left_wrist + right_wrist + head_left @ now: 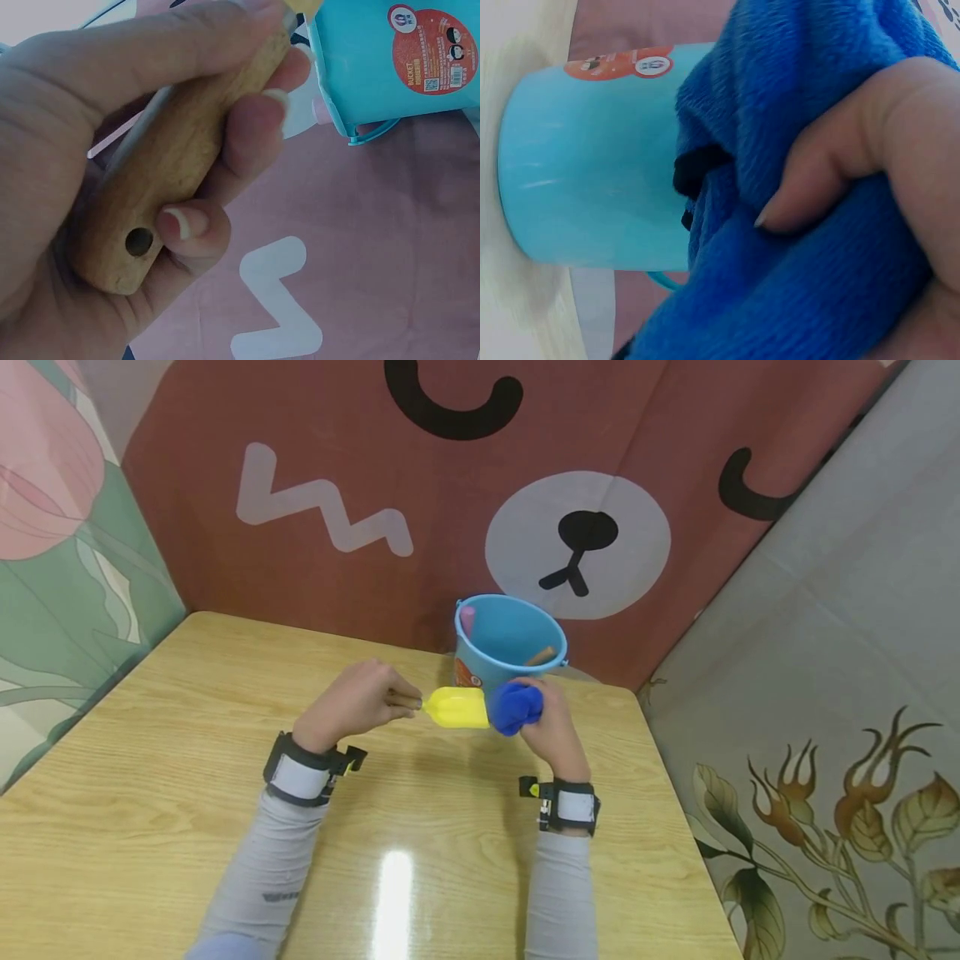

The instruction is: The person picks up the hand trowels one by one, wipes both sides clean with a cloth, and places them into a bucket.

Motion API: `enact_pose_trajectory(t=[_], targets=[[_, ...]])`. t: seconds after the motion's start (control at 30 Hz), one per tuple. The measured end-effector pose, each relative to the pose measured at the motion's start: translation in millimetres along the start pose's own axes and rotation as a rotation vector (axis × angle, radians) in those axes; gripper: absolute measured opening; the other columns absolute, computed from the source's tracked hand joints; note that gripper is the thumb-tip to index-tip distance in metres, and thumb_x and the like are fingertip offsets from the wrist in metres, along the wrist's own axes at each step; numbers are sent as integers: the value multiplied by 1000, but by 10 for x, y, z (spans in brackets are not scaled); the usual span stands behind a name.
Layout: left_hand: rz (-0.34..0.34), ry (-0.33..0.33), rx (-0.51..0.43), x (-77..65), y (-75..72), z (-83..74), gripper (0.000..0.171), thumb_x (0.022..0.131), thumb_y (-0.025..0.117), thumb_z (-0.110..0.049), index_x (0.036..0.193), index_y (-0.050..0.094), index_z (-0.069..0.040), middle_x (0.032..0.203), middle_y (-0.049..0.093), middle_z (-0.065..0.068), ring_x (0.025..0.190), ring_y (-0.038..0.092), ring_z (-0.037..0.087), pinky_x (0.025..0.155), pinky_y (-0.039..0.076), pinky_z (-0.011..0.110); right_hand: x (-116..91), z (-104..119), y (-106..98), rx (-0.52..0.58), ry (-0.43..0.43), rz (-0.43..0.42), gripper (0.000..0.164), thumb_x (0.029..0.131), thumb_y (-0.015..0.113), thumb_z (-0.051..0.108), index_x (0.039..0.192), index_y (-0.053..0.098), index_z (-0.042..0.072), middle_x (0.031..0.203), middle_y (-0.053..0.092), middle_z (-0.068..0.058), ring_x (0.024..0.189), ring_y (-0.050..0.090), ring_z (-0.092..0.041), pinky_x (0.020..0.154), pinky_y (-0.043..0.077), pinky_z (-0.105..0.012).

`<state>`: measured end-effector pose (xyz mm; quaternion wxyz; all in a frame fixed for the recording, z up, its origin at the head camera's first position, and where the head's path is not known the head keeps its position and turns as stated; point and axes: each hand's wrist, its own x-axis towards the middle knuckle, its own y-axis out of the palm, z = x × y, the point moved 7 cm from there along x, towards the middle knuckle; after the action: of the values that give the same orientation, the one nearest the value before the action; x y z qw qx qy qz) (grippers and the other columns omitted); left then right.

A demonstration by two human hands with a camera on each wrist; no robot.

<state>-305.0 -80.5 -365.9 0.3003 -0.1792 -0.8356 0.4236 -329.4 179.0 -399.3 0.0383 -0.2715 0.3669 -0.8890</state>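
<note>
My left hand [363,702] grips the wooden handle [176,150] of a small yellow shovel [456,707], fingers wrapped round it. The handle has a hole near its end. The yellow blade points right, its far end meeting a bunched blue cloth [516,707]. My right hand [553,727] holds this cloth, thumb pressed into the folds in the right wrist view; the blade is hidden there. Both hands are above the table, in front of a light blue bucket [487,665].
The bucket stands on the wooden table [420,877] near the back edge. Inside it show a pink item [468,620] and a brown stick-like end [542,656]. A red-brown patterned curtain [315,427] hangs behind, with a grey floral one [810,635] at the right.
</note>
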Motion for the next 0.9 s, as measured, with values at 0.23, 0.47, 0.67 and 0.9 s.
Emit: enact_pose_trajectory(t=[0.23,0.47,0.67,0.9], targets=[[29,-23,-2,1,15,7,22,81,87,-11,102,82,-8,95,79,1,81,75,12,74,62,35,-14,86,-92,110,18,-79,65,70,53,-22,130,54,3,127,60,-17,120,56,-34,104,43,-55],[51,-23,13,16,59,-27,23,82,86,-12,104,82,-7,95,79,1,83,75,13,75,62,35,31,322,-32,165,-69,-126,62,70,55,-23,125,47,2,124,57,-21,117,55,-36,105,42,-57],[57,-17,-1,27,99,-53,22,83,85,-11,105,81,-7,95,79,1,85,75,13,77,62,35,61,523,132,129,-163,-106,68,62,51,-26,125,46,1,127,55,-21,123,53,-37,109,42,-58],[61,22,-11,56,136,-83,20,85,84,-12,104,82,-8,92,79,0,82,75,12,75,62,34,86,666,338,37,-234,-48,64,66,48,-27,121,48,3,125,52,-19,124,48,-35,109,41,-55]])
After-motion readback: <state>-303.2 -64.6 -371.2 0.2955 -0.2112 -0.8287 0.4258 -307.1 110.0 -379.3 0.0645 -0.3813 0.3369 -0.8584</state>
